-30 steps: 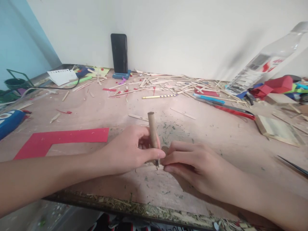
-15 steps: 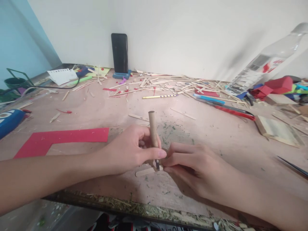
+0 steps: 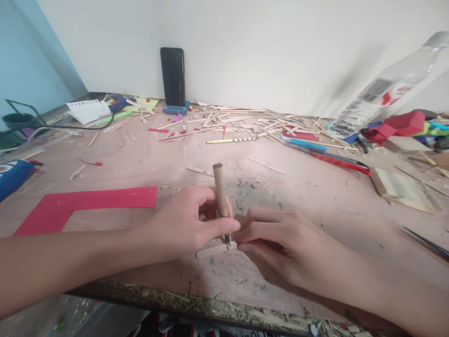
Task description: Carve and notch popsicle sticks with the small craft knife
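Head view: from my end I'm seeing a flat red L-shaped piece of paper (image 3: 87, 200) lying off to the left. Next, the left hand (image 3: 184, 217) is gripping a near-upright tool with a round wooden handle and dark metal tip (image 3: 219, 192), its tip sitting right at a flat pale wooden stick (image 3: 212, 252) that's lying between the hands. The right hand (image 3: 280, 236) is pinching the stick's right end, and further right a slim black pointed tool (image 3: 427, 242) is resting.

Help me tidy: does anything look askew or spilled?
The clear bottle appears tilted at right, though lens distortion may exaggerate that. Loose sticks lie jumbled along the wall, and shavings litter the near edge of the desk.
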Demonstrator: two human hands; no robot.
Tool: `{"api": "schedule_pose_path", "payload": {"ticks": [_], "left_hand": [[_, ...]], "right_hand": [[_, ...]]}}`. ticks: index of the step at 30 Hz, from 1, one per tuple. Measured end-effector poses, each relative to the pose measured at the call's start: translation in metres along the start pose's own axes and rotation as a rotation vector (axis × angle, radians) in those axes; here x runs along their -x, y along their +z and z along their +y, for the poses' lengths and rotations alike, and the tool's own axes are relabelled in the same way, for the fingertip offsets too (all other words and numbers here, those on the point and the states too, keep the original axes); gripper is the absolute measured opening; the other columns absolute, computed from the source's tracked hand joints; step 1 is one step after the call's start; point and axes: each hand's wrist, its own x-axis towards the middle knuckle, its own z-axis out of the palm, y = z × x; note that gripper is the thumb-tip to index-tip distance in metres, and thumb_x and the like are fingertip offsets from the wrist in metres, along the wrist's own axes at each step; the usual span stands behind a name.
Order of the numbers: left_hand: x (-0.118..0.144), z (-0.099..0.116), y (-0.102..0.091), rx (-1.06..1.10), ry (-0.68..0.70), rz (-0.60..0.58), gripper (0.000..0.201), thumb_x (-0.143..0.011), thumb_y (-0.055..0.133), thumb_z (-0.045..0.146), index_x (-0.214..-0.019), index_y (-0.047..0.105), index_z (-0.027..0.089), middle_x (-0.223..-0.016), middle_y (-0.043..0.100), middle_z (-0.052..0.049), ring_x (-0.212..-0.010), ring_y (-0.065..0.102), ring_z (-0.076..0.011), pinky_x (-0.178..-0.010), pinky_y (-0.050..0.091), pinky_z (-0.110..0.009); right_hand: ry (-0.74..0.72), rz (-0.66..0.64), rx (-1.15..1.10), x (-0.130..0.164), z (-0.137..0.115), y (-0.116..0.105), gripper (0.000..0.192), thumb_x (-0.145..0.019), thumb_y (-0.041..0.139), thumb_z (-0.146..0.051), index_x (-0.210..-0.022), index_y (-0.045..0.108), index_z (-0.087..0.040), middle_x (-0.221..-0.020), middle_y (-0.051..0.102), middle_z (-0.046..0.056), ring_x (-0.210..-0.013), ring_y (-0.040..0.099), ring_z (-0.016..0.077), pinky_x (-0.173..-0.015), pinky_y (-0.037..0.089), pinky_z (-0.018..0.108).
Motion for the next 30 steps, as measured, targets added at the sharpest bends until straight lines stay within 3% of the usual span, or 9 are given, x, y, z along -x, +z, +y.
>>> {"api": "schedule_pose_path", "payload": {"ticks": [11, 17, 30], "left_hand": [[0.0053, -0.0014, 0.0020, -0.078, -0.025, 0.030, 0.015, -0.088, 0.078, 0.037, -0.087, 0.075, 0.023, -0.079, 0.068, 0.002, -0.071, 0.060, -0.0154, -0.063, 0.044, -0.030], [0.0073, 0.0007, 0.0014, -0.104, -0.002, 0.021, 0.013, -0.090, 0.076, 0.035, -0.084, 0.073, 0.024, -0.073, 0.062, 0.004, -0.066, 0.055, -0.0136, -0.060, 0.040, -0.029], [0.0079, 0.0006, -0.0012, -0.168, 0.033, -0.033, 0.017, -0.092, 0.075, 0.039, -0.086, 0.071, 0.023, -0.075, 0.062, 0.003, -0.067, 0.053, -0.0147, -0.063, 0.039, -0.032]], "right_hand": [[0.004, -0.002, 0.007, -0.0018, -0.0001, 0.0009, 0.021, -0.111, 0.057, -0.021, -0.097, 0.072, -0.020, -0.091, 0.065, -0.001, -0.079, 0.059, 0.0098, -0.069, 0.042, 0.026], [0.013, -0.013, 0.007, -0.0008, -0.0001, -0.0001, 0.019, -0.111, 0.057, -0.020, -0.099, 0.072, -0.021, -0.094, 0.066, -0.001, -0.081, 0.059, 0.0099, -0.071, 0.043, 0.027], [0.013, -0.007, 0.012, -0.0007, -0.0001, 0.0012, 0.019, -0.111, 0.057, -0.022, -0.097, 0.071, -0.021, -0.092, 0.065, 0.000, -0.080, 0.060, 0.0110, -0.070, 0.043, 0.027]]}}
